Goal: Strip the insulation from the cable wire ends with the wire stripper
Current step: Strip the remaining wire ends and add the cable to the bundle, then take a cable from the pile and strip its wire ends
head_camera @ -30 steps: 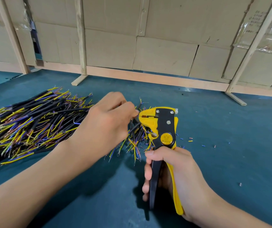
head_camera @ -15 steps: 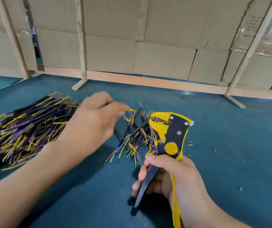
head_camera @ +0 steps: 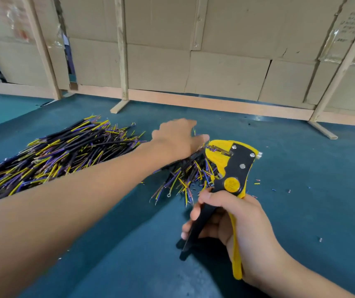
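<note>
**Over blue felt: stripper gripped, other hand among the cables**

At lower right, right hand [head_camera: 234, 222] wrapped round both handles of the wire stripper [head_camera: 229, 177], fingers curled over the black handle, yellow handle running back along the palm. Handles splayed apart. Stripper head tilted up and to the left, yellow and black, round yellow knob just above the knuckles, jaw end close to the left thumb. Whether a wire sits in the jaws: cannot tell.

Farther out, left hand [head_camera: 176, 138] stretched forward across the middle, blurred, palm down, fingers loosely extended, thumb pointing toward the stripper head. Hovering over or resting on the small cable heap; contact unclear, nothing visibly pinched.

Beneath and in front of that hand, small heap of cables [head_camera: 185, 177], black-sheathed with yellow, blue and purple wire ends fanning toward the near edge. To the left, well apart from the stripper, large pile of cables [head_camera: 54, 155] of the same kind, lying roughly parallel, partly covered by the left forearm.

Right of the stripper, scattered insulation bits [head_camera: 257, 183] on the blue table covering [head_camera: 312, 179]. Behind, wooden frame posts [head_camera: 121, 50] standing on the table, backed by cardboard panels [head_camera: 226, 76].
</note>
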### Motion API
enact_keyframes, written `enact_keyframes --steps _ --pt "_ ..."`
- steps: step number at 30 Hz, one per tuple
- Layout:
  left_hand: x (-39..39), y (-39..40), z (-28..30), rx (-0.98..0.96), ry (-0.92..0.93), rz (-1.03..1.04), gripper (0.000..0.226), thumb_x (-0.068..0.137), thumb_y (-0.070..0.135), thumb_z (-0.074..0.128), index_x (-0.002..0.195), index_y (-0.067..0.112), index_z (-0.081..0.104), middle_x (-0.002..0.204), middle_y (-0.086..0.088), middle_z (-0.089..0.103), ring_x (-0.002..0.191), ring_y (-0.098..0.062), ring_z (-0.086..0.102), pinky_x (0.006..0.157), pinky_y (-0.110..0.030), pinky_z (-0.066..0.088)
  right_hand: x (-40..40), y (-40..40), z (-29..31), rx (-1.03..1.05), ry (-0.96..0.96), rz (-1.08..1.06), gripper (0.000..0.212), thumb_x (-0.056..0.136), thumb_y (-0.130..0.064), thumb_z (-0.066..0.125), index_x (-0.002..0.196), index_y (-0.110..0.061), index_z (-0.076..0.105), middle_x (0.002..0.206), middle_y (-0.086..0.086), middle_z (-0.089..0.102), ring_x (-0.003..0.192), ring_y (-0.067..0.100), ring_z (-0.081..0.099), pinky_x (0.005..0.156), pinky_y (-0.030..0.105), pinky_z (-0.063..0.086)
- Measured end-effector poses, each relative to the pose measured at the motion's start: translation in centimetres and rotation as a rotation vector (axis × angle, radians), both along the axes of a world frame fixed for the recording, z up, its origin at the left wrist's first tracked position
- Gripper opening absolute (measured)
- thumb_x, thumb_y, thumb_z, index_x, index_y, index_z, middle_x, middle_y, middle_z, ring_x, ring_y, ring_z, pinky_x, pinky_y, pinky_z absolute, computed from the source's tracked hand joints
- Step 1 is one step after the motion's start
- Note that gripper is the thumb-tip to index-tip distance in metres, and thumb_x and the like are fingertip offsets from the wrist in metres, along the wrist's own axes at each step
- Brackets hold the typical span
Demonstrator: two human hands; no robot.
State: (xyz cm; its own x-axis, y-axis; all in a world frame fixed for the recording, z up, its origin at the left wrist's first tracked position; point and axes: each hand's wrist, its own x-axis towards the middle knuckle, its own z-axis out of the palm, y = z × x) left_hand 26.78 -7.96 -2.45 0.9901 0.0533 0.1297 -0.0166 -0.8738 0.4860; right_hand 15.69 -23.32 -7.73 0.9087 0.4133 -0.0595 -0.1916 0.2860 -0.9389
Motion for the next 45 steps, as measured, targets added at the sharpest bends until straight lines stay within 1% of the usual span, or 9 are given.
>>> enact_keyframes --steps 5,10,16,22,28,31,34,37,45 --pt "-1.7 7.1 2.3 0.364 0.137 0.05 0.042 0.093 0.051 0.061 0.107 0.014 0.073 0.105 -0.011 0.072 0.102 -0.03 0.065 0.091 -0.034 0.052 -0.1 0.2 -0.3 -0.002 0.002 -0.004 0.014 0.074 -0.018 0.07 0.073 -0.004 0.069 0.072 0.026 0.06 0.064 0.045 0.066 0.063 0.053 0.059" --pt "-2.7 10.0 1.7 0.281 0.564 0.016 0.04 0.085 0.03 0.079 0.116 0.009 0.066 0.088 -0.007 0.068 0.071 -0.015 0.072 0.063 -0.024 0.057 -0.2 0.2 -0.1 -0.011 -0.01 -0.015 0.013 0.074 -0.018 0.069 0.074 -0.004 0.07 0.073 0.026 0.061 0.066 0.046 0.067 0.067 0.058 0.06" --pt "-1.5 9.9 -0.5 0.527 0.248 0.119 0.033 0.091 0.039 0.068 0.077 0.01 0.064 0.044 0.001 0.056 0.051 -0.022 0.062 0.055 -0.024 0.042 -0.3 0.1 -0.1 -0.007 -0.006 -0.01 0.016 0.074 -0.017 0.07 0.077 -0.002 0.068 0.072 0.026 0.061 0.065 0.046 0.067 0.065 0.056 0.06" --pt "0.2 9.4 -1.8 0.49 0.135 0.254 0.036 0.087 0.031 0.068 0.069 0.017 0.041 0.094 -0.014 0.059 0.091 -0.038 0.06 0.07 -0.035 0.043 -0.1 0.0 -0.2 -0.01 -0.001 0.004 0.013 0.074 -0.018 0.069 0.071 -0.005 0.069 0.072 0.025 0.062 0.066 0.045 0.067 0.066 0.055 0.059" --pt "0.6 9.3 -1.9 0.509 0.08 0.255 0.032 0.085 0.032 0.061 0.068 0.016 0.039 0.076 -0.009 0.046 0.077 -0.034 0.05 0.066 -0.034 0.041 -0.2 0.0 -0.1 -0.003 -0.002 0.01 0.014 0.074 -0.018 0.069 0.072 -0.004 0.069 0.072 0.025 0.061 0.065 0.045 0.067 0.066 0.054 0.059" --pt "1.0 9.9 -0.9 0.203 0.099 0.3 0.032 0.087 0.031 0.061 0.065 0.011 0.051 0.077 -0.017 0.064 0.067 -0.031 0.054 0.061 -0.029 0.042 -0.2 0.1 0.1 0.006 0.002 0.018 0.015 0.075 -0.018 0.069 0.074 -0.003 0.069 0.073 0.025 0.061 0.066 0.044 0.067 0.066 0.053 0.059" --pt "0.1 10.0 0.6 -0.618 0.387 0.184 0.02 0.097 0.021 0.06 0.079 0.01 0.061 0.062 -0.004 0.066 0.044 -0.013 0.053 0.041 -0.017 0.032 0.0 0.0 0.0 0.0 0.007 0.01 0.013 0.075 -0.018 0.07 0.073 -0.005 0.07 0.073 0.024 0.062 0.066 0.044 0.067 0.067 0.054 0.059" --pt "-3.0 8.4 0.2 -1.2 0.44 -0.07 0.012 0.1 0.019 0.055 0.094 0.011 0.06 0.074 -0.001 0.067 0.053 -0.007 0.056 0.041 -0.016 0.037 0.0 -0.2 -0.2 -0.002 0.015 -0.008 0.012 0.073 -0.018 0.072 0.073 -0.006 0.071 0.074 0.025 0.063 0.067 0.046 0.067 0.068 0.056 0.059" --pt "-8.9 3.2 -4.9 -1.526 0.204 -0.39 0.029 0.075 0.003 0.075 0.104 0.004 0.07 0.101 -0.021 0.072 0.083 -0.034 0.074 0.074 -0.039 0.061 2.8 -2.2 2.2 0.13 -0.18 -0.187 0.007 0.074 -0.005 0.074 0.08 -0.002 0.072 0.076 0.026 0.065 0.071 0.048 0.069 0.067 0.049 0.06"
